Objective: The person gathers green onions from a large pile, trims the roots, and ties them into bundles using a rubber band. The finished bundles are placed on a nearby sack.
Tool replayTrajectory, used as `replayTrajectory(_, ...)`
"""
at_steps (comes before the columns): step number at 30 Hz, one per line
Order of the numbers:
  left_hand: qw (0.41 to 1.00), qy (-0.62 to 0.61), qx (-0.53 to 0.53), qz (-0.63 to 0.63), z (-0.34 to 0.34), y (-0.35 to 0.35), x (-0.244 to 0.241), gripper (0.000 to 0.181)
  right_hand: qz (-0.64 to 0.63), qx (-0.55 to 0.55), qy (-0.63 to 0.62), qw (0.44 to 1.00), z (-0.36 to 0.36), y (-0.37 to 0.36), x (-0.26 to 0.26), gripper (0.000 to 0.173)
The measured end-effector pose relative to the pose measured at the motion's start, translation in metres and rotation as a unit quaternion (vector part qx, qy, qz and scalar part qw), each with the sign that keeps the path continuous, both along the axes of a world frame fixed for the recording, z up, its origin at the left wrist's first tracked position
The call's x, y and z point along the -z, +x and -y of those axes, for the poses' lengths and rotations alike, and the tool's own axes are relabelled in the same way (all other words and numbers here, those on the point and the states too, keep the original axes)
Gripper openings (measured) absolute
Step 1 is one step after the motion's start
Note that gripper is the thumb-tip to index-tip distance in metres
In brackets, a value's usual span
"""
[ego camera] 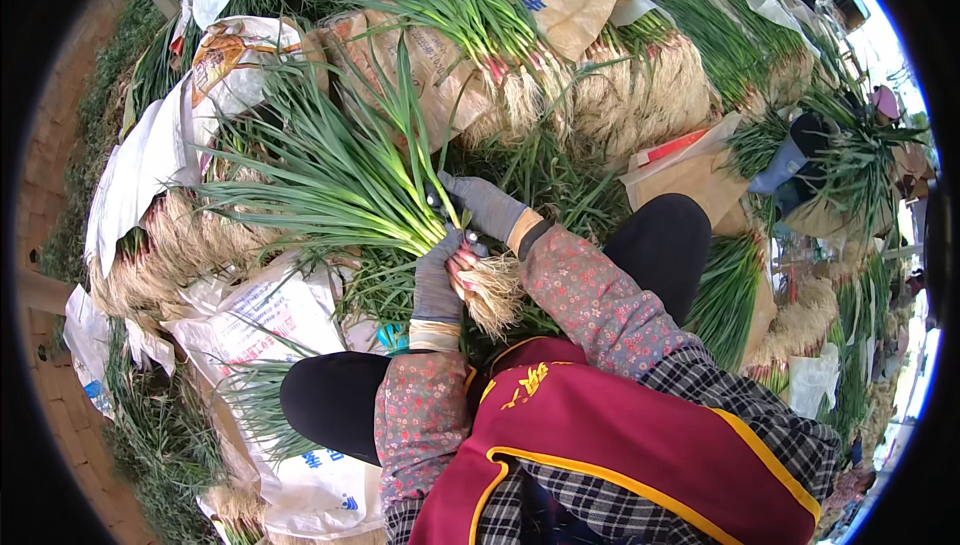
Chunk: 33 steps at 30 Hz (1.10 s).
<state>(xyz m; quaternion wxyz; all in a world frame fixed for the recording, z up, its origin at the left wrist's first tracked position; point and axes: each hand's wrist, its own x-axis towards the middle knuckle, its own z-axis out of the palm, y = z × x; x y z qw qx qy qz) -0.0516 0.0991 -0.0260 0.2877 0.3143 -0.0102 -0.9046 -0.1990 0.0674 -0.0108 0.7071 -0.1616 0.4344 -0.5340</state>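
A bunch of long green-leaved plants, like young garlic or scallions (375,211), lies across my two gloved hands before my lap. Grey-gloved, my left hand (440,275) is closed around the stems just above the reddish bulbs and the pale, stringy roots (491,290). My right hand (480,206), in a grey glove too, touches the same stems near their lower part; its fingertips are partly hidden behind the leaves, and I cannot tell how firmly they hold. The leaves fan out to the upper left, and the roots point to the lower right.
Stacks of rooted bunches (645,87) stand ahead, partly under woven sacks (562,1). White sacks (262,320) lie at left beside loose leaves. A loose bunch (480,27) rests on the stack ahead. More bunches (724,297) lie at right. Other people (885,102) are at the right edge.
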Motion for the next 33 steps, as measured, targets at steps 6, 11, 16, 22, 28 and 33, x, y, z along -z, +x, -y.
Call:
replayTrajectory(6,0.989,-0.103,-0.038,0.096,-0.005,-0.02,-0.038,0.018,-0.201,0.049,0.035,0.978,0.003,-0.009,0.014,0.023)
replayTrajectory(11,0.993,-0.11,-0.017,0.043,-0.001,-0.012,-0.017,0.014,-0.233,0.18,0.024,0.955,0.021,-0.021,-0.004,0.024)
replayTrajectory(16,0.966,-0.193,-0.07,-0.159,-0.01,-0.028,-0.079,0.025,-0.518,-0.414,-0.134,0.737,0.014,-0.076,-0.009,0.028)
replayTrajectory(22,0.991,-0.118,-0.059,0.007,0.02,-0.035,-0.04,0.02,-0.742,0.009,-0.038,0.669,0.043,-0.117,-0.095,0.03)
replayTrajectory(28,0.989,-0.141,-0.052,0.006,0.017,-0.04,-0.055,0.019,-0.814,-0.021,0.134,0.565,0.064,-0.147,-0.109,0.048)
replayTrajectory(33,0.974,-0.227,-0.014,0.014,0.027,-0.044,-0.071,0.02,-0.901,-0.044,0.012,0.432,0.063,-0.149,-0.093,0.042)
